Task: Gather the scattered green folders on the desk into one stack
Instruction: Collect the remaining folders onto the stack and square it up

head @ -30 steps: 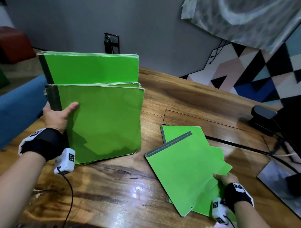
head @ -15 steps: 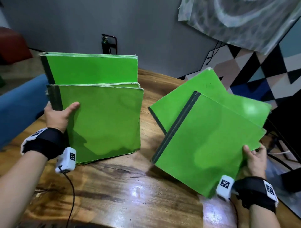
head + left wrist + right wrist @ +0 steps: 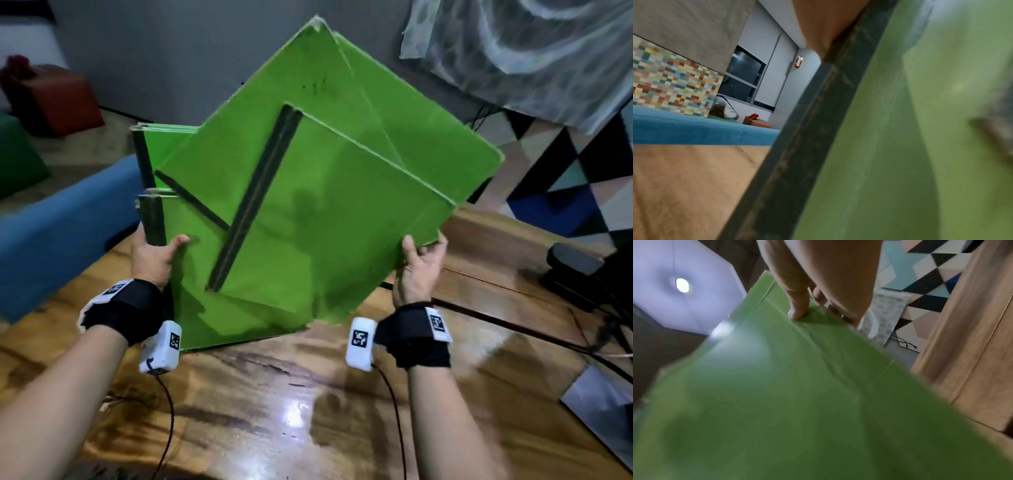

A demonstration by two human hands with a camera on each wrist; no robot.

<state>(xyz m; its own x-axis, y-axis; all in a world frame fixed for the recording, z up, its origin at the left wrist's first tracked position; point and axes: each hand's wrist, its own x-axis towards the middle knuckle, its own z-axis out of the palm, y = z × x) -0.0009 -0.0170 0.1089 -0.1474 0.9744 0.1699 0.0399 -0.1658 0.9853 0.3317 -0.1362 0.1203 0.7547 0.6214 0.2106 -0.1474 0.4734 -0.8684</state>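
A stack of green folders (image 3: pixel 191 308) stands upright on its edge on the wooden desk (image 3: pixel 260 404). My left hand (image 3: pixel 156 255) grips its dark spine (image 3: pixel 818 129), thumb on the front cover. My right hand (image 3: pixel 419 260) pinches the lower right corner of two overlapping green folders (image 3: pixel 325 212), thumb on the front (image 3: pixel 797 311). These two are tilted, held in the air in front of the stack, and hide most of it. Each has a dark spine strip (image 3: pixel 253 209).
A blue couch (image 3: pixel 61 233) runs along the desk's left side. A black device (image 3: pixel 575 274) with cables sits at the desk's right, beside a grey sheet (image 3: pixel 603 407). A patterned wall (image 3: pixel 582 185) and hanging cloth (image 3: pixel 534 48) stand behind.
My right hand lifted the two folders off the desk and carried them up and left, until they overlap the front of the standing stack. My left hand has kept its grip.
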